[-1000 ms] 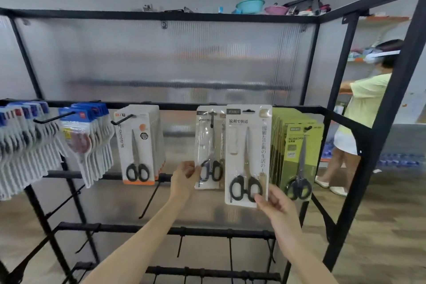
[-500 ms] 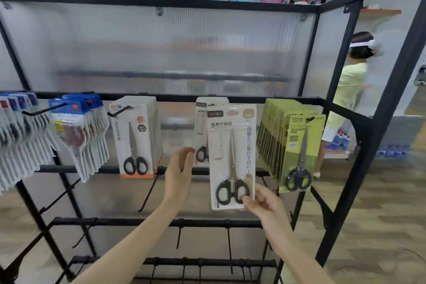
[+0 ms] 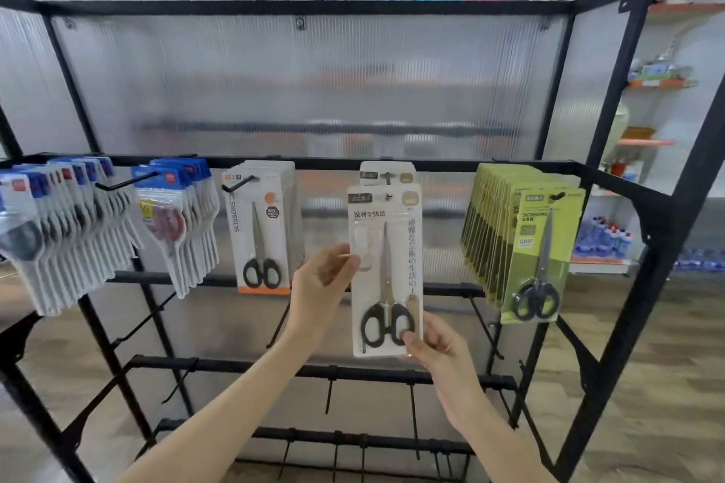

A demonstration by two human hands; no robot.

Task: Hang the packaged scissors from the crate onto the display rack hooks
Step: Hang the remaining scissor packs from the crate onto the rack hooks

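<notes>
White scissors pack (image 3: pixel 386 271) hangs at the rack's (image 3: pixel 314 162) middle hook (image 3: pixel 388 197). Your left hand (image 3: pixel 321 286) pinches its side; right hand (image 3: pixel 435 345) pinches its bottom corner. Tug crooked and it may slip off.

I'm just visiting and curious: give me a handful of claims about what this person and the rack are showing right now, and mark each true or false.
1. Both hands hold the same white scissors pack. True: the left hand pinches its left edge, and the right hand pinches its bottom corner.
2. The green packs hang left of the white pack. False: they hang to its right.
3. The scissors in the held pack have black handles. True.
4. The blue-topped packs hang at the rack's right end. False: they hang on the left side.
5. The lower hooks carry packs. False: those visible are bare.
</notes>
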